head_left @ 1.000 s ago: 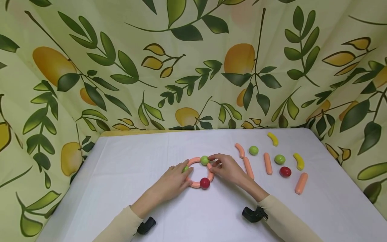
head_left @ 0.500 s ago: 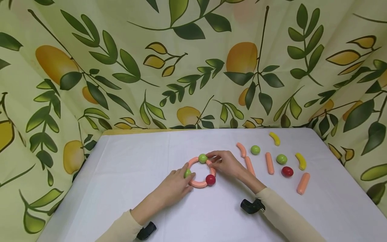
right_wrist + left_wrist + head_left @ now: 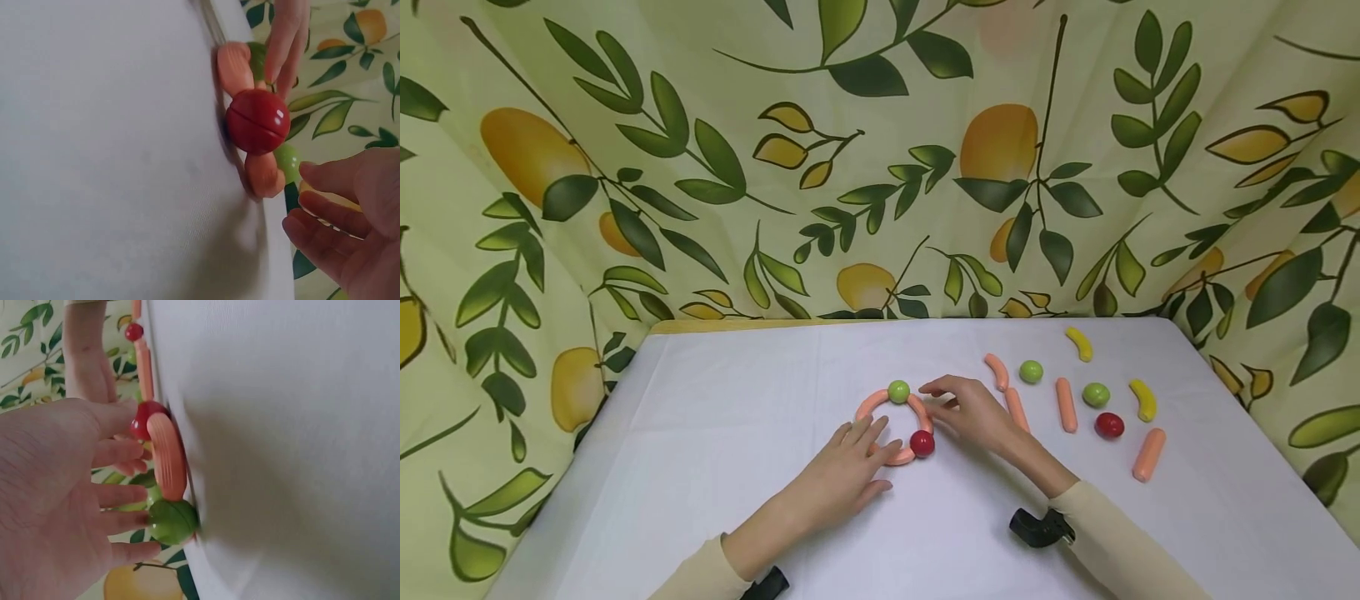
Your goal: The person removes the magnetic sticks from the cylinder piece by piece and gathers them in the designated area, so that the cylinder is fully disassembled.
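The left hand point(image 3: 842, 467) reaches over the near left part of a ring point(image 3: 921, 413) of curved pink pieces and balls on the white table point(image 3: 737, 400), its fingers spread and nearly straight, gripping nothing. The right hand point(image 3: 970, 412) is close beside the ring's right side, fingers loosely bent, holding nothing. Whether any fingertip actually touches the ring is hard to tell.

From the head, one green ball point(image 3: 898, 392) shows at the ring's far side and a red ball point(image 3: 922, 443) at its near right. The left wrist view also shows a second green ball point(image 3: 173, 521), which the left hand hides from the head camera, joined to a grooved pink piece point(image 3: 167, 456).

To the right lie two yellow bananas point(image 3: 1078, 343), two loose green balls point(image 3: 1096, 395), a loose red ball point(image 3: 1109, 426) and four pink sticks point(image 3: 1066, 405), one curved; the right hand covers the near end of one straight stick. A leaf-and-fruit curtain point(image 3: 865, 200) hangs behind.
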